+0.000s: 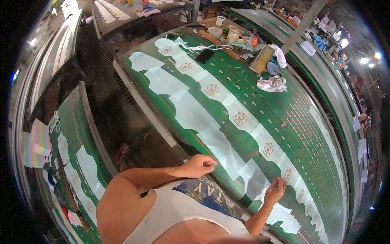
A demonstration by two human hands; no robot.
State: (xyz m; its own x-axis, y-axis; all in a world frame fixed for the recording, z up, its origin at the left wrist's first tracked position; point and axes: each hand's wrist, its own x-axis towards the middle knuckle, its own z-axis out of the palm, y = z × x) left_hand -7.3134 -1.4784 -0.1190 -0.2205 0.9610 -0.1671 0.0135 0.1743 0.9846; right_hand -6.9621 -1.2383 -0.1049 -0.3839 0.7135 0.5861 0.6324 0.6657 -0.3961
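Note:
My left hand (199, 166) is held just off the near edge of a long green table (185, 140), its fingers curled in and nothing showing in them. Over the table, my right hand (276, 190) hovers by a plain pale fabric piece (254, 179), fingers loosely bent together, also with nothing visible in them. The nearer row holds several plain pieces like this pale blue one (195, 107), overlapping end to end. Beyond it runs a second row of pale pieces with round floral prints (240, 118) in red, green and yellow.
A black phone (205, 56) and a white cord (195, 47) lie at the far end. Around them are a white mug (220, 20), jars, a wooden-framed tool (262, 59) and a crumpled cloth (272, 83). Another green table (83, 122) stands left across a dark aisle. A post (302, 27) rises beyond.

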